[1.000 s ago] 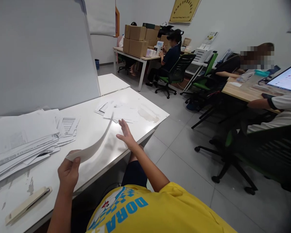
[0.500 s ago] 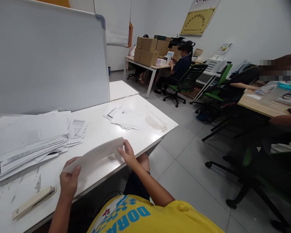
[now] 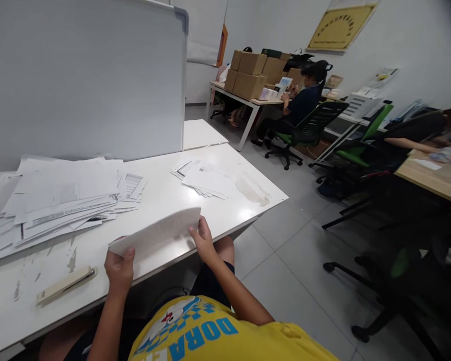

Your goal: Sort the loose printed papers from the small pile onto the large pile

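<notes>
Both hands gripping one sheet of paper (image 3: 156,234) lower centre of frame, hovering over the bench (image 3: 161,198) edge. Left hand (image 3: 120,271) fingers closing on its near corner, right hand (image 3: 202,239) fingers pinching the far edge. Big paper stack (image 3: 60,195) sitting at left, stapler (image 3: 65,285) lying lower left, smaller pile (image 3: 206,179) centre.
</notes>
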{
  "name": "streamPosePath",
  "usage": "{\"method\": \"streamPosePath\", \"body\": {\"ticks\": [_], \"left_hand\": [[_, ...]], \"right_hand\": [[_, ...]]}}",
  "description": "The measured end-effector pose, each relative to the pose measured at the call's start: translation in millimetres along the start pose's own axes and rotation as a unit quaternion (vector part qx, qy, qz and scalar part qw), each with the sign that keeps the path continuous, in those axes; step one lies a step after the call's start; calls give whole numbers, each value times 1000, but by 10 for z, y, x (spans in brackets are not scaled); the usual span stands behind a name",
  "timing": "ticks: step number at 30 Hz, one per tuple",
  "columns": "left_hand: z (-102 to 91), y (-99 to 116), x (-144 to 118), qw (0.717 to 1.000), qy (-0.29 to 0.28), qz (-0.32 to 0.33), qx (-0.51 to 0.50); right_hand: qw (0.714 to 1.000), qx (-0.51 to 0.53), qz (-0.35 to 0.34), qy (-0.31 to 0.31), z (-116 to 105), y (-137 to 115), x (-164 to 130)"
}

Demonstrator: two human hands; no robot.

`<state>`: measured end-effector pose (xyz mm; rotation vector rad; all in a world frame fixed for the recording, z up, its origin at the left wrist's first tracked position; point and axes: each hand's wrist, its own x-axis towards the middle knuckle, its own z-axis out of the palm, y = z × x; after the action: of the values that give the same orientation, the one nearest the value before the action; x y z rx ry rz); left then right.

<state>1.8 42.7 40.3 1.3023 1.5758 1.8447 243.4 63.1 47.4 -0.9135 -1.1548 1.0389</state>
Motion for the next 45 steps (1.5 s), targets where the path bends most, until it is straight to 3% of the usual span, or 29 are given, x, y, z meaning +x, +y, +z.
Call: {"method": "streamPosePath", "body": {"ticks": [7, 13, 21, 29, 32, 37, 41, 45], "left_hand": [[-38, 260, -106, 999, -15, 42, 18], [-103, 454, -186, 997, 29, 50, 51], [-109, 341, -282, 998, 18, 48, 35], [-57, 477, -183, 994, 31, 104, 13], [-56, 350, -210, 997, 30, 69, 19], [-106, 145, -293, 999, 17, 12, 47], [-219, 241, -330, 999, 6, -28, 46], [-472, 367, -441, 987, -34, -117, 101]], "right_hand": [[999, -29, 12, -5, -22, -91, -56], [998, -55, 22, -1, -20, -267, -126], [999, -8, 45, -3, -38, -69, -188], [999, -7, 37, 27, -48, -185, -167], [999, -7, 52, 15, -51, -96, -208], [991, -109, 80, -8, -159, -37, -231], [976, -123, 146, -102, -299, -259, -188], [950, -94, 233, -184, -340, -411, -250]]}}
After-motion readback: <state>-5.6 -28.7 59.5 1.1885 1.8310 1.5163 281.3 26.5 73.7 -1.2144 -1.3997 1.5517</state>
